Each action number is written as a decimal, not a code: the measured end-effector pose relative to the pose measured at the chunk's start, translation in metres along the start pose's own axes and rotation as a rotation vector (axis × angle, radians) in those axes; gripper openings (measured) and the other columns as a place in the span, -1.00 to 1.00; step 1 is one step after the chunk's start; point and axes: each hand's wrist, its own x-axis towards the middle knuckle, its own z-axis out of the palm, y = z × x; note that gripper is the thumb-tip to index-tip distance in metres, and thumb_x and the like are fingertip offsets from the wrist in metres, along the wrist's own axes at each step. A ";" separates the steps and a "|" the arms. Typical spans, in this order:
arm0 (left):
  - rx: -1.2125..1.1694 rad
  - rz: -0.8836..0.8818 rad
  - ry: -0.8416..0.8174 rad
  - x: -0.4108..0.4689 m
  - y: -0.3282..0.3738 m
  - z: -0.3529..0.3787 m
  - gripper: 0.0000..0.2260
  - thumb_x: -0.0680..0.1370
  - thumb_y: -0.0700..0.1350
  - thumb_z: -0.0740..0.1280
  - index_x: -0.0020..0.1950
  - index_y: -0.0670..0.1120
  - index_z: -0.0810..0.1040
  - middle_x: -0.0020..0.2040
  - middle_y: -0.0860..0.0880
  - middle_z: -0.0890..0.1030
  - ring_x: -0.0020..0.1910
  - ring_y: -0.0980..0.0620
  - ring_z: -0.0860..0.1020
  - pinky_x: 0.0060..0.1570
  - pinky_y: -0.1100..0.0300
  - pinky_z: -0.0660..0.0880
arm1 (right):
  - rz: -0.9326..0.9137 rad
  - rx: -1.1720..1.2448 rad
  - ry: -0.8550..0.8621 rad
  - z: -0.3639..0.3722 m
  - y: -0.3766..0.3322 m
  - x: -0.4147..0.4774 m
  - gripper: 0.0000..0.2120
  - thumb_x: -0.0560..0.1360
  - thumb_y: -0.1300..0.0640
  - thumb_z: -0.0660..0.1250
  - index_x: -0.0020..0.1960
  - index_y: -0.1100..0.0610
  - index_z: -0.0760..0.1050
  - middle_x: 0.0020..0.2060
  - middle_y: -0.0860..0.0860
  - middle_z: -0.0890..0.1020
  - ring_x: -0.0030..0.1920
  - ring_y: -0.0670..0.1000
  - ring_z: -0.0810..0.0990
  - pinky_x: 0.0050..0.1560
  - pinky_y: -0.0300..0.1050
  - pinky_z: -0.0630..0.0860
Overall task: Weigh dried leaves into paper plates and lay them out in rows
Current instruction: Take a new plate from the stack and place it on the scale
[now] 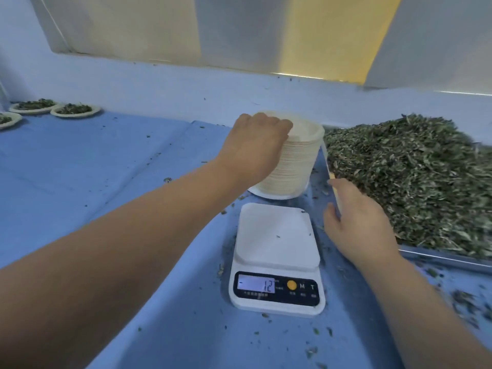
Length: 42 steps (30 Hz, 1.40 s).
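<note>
A tall stack of cream paper plates (295, 166) stands just behind a white kitchen scale (277, 243) whose platform is bare and whose display reads -12. My left hand (255, 145) lies over the top left of the stack, fingers curled on the top plate's rim. My right hand (356, 217) hovers with relaxed fingers beside the scale, at the near left edge of a metal tray (447, 259) heaped with dried green leaves (415, 177).
Three filled paper plates (76, 110) sit at the far left of the blue table cover (80, 169). Loose leaf bits are scattered around the scale and at the front right. A pale wall ledge runs along the back.
</note>
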 end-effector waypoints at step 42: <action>-0.568 -0.313 0.329 -0.060 0.014 -0.010 -0.80 0.49 -0.39 0.30 -0.08 -0.15 0.65 0.27 0.00 0.58 0.21 0.03 0.55 0.08 0.26 0.44 | 0.240 0.190 -0.053 0.006 0.005 -0.001 -0.62 0.56 -0.10 0.22 0.37 -0.11 0.34 0.23 -0.12 0.62 0.00 0.07 0.62 -0.04 0.03 0.56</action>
